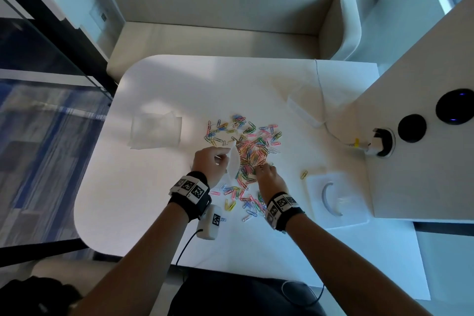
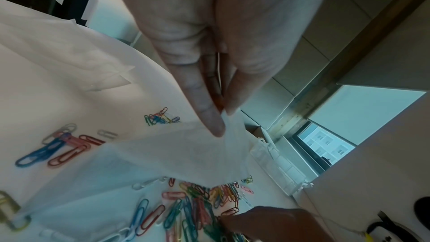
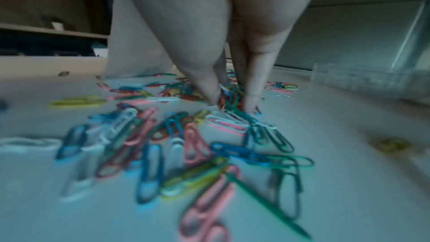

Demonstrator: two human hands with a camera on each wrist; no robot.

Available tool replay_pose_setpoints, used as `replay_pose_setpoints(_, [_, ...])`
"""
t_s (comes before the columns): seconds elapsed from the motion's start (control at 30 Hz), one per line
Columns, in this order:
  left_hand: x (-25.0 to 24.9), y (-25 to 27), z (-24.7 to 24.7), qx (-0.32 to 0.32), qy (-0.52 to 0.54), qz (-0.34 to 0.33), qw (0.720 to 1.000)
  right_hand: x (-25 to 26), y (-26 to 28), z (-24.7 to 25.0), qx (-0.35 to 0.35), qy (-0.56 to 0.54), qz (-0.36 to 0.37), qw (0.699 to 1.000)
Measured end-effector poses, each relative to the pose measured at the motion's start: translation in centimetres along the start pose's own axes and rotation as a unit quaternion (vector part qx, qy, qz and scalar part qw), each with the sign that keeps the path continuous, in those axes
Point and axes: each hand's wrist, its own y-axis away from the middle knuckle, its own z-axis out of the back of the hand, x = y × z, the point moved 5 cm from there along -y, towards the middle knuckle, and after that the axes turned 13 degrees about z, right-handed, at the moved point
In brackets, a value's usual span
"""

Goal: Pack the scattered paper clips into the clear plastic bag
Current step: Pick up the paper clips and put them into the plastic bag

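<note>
Several coloured paper clips (image 1: 252,147) lie in a loose pile in the middle of the white table (image 1: 143,200). My left hand (image 1: 223,160) holds the clear plastic bag (image 1: 234,161) up at the pile's left edge; in the left wrist view thumb and finger (image 2: 210,117) pinch the bag's (image 2: 186,155) top edge, and it hangs over the clips (image 2: 197,201). My right hand (image 1: 262,168) reaches down into the near part of the pile. Its thumb and a fingertip (image 3: 251,102) pinch a few clips (image 3: 229,105) between them. The bag (image 3: 132,49) stands just behind.
More clear bags (image 1: 156,133) lie at the left. A clear lid or tray (image 1: 336,197) and a lone yellow clip (image 1: 304,174) lie to the right. A clear box (image 1: 302,110) and a white cable (image 1: 331,132) lie at the back right, by a white partition (image 1: 423,174).
</note>
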Motion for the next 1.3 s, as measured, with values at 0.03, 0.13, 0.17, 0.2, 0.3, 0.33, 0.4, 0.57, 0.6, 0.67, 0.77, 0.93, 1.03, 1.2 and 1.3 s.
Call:
replay_pose_setpoints(0.03, [0.0, 0.1, -0.1, 0.003, -0.002, -0.001, 1.000, -0.3, 0.0, 0.3, -0.004, -0.005, 0.019, 1.000])
replay_pose_setpoints(0.13, [-0.3, 0.4, -0.1, 0.012, -0.004, -0.007, 1.000, -1.9, -0.6, 0.9, -0.017, -0.018, 0.038, 0.999])
replay_pose_setpoints(0.17, [-0.4, 0.4, -0.1, 0.014, -0.004, -0.008, 1.000, -2.4, -0.7, 1.0, -0.020, -0.020, 0.035, 0.999])
replay_pose_setpoints(0.2, [-0.4, 0.4, -0.1, 0.015, -0.003, -0.008, 1.000, -2.8, -0.8, 1.1, -0.019, -0.025, 0.030, 0.999])
replay_pose_setpoints(0.3, [-0.5, 0.4, -0.1, 0.019, -0.003, -0.008, 1.000, -4.2, -1.0, 1.9, -0.038, -0.084, -0.005, 0.996])
replay_pose_setpoints(0.33, [-0.5, 0.4, -0.1, 0.020, -0.002, -0.008, 1.000, -4.8, -0.9, 2.4, -0.060, -0.122, -0.029, 0.990])
replay_pose_setpoints(0.4, [-0.6, 0.3, -0.2, 0.021, 0.003, -0.007, 1.000, -6.6, -0.4, 3.4, -0.129, -0.225, -0.099, 0.961])
replay_pose_setpoints(0.57, [-1.0, -0.1, -0.7, 0.030, 0.021, 0.009, 0.999, -8.8, 2.5, 2.8, -0.223, -0.734, -0.286, 0.574])
replay_pose_setpoints(0.6, [-1.1, -0.2, -0.9, 0.032, 0.022, 0.011, 0.999, -8.3, 2.7, 3.2, -0.227, -0.794, -0.281, 0.489])
replay_pose_setpoints(0.67, [-1.2, -0.2, -1.3, 0.037, 0.026, 0.012, 0.999, -7.2, 2.7, 4.7, -0.222, -0.855, -0.246, 0.398])
replay_pose_setpoints(0.77, [-1.6, -0.2, -2.0, 0.039, 0.023, 0.003, 0.999, -4.5, 1.9, 7.5, -0.186, -0.893, -0.168, 0.373])
replay_pose_setpoints(0.93, [-2.2, -0.1, -2.8, 0.027, 0.023, -0.009, 0.999, -0.5, 0.7, 8.4, -0.127, -0.836, -0.126, 0.519])
replay_pose_setpoints(1.03, [-2.2, -0.1, -2.6, 0.017, 0.012, -0.025, 0.999, -0.3, 0.2, 8.1, -0.130, -0.718, -0.131, 0.671])
replay_pose_setpoints(1.2, [-2.1, 0.0, -2.4, 0.023, 0.007, -0.032, 0.999, 0.2, -0.7, 9.4, -0.128, -0.472, -0.096, 0.867])
replay_pose_setpoints(1.3, [-2.4, -0.1, -2.3, 0.017, 0.009, -0.040, 0.999, 1.1, -1.6, 9.5, -0.082, -0.437, -0.075, 0.893])
